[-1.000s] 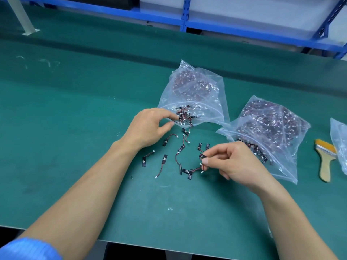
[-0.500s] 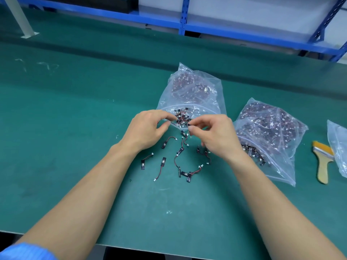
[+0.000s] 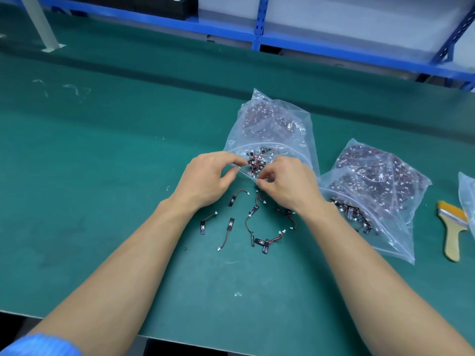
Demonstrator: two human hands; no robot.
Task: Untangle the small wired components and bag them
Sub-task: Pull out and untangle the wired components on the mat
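The green surface [image 3: 102, 176] runs from its near edge, which both forearms cross at the bottom of the view, back to a far edge under a blue shelf rack [image 3: 257, 29]. A white post [image 3: 38, 24] stands at the far left. Everything left of the arms is broad bare mat, and there is more between the forearms toward the near edge. The right side is crowded. The left hand [image 3: 208, 179] pinches the lip of the open bag [image 3: 272, 124] between thumb and forefinger, holding the mouth up. The right hand [image 3: 288, 187] is curled narrow just beside it, with its fingertips closed on a component [image 3: 260, 179] at the bag's mouth, most of it hidden. A tangle [image 3: 257, 161] of red-wired pieces lies just inside that mouth. The loose wired components [image 3: 230, 227] are scattered on the mat directly below the hands, apart from one another. A second bag [image 3: 380, 181], full and spilling pieces at its mouth, touches the right wrist. Beyond it lie a brush [image 3: 452, 227] and a third bag [image 3: 467, 191], which the frame edge cuts off. White marks on the black tabs are too small to read.
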